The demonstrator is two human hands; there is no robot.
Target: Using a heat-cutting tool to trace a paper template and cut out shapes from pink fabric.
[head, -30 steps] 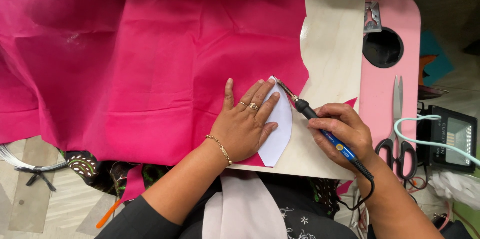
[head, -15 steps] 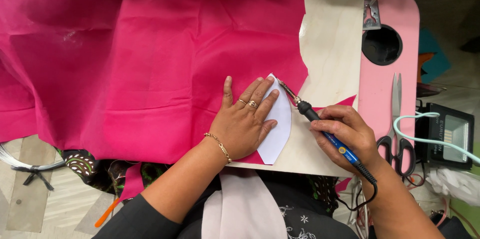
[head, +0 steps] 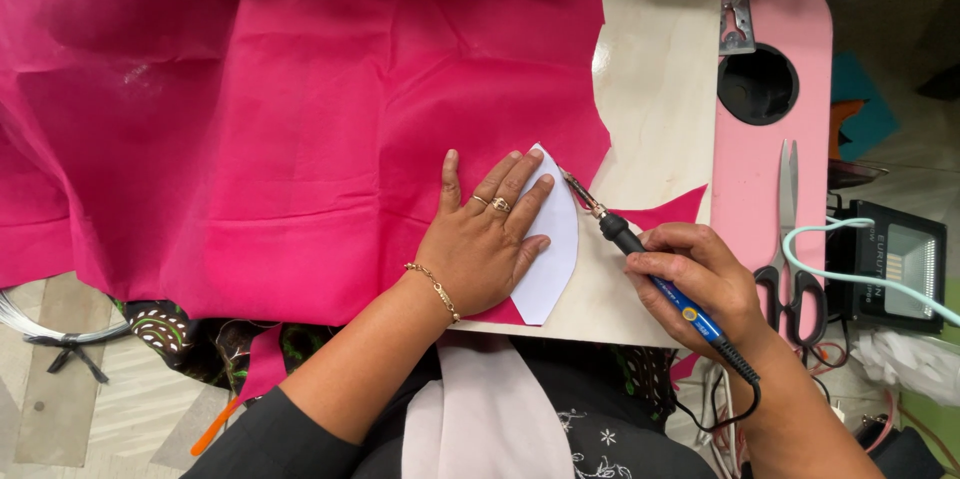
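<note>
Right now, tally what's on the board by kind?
Pink fabric: 1
White paper template: 1
Soldering-type hot tool: 1
Scissors: 1
Hands: 2, left hand pressing the template, right hand gripping the tool
Total: 6

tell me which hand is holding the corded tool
The right hand: it grips the blue-handled tool, while the left hand lies flat on the white template.
</note>
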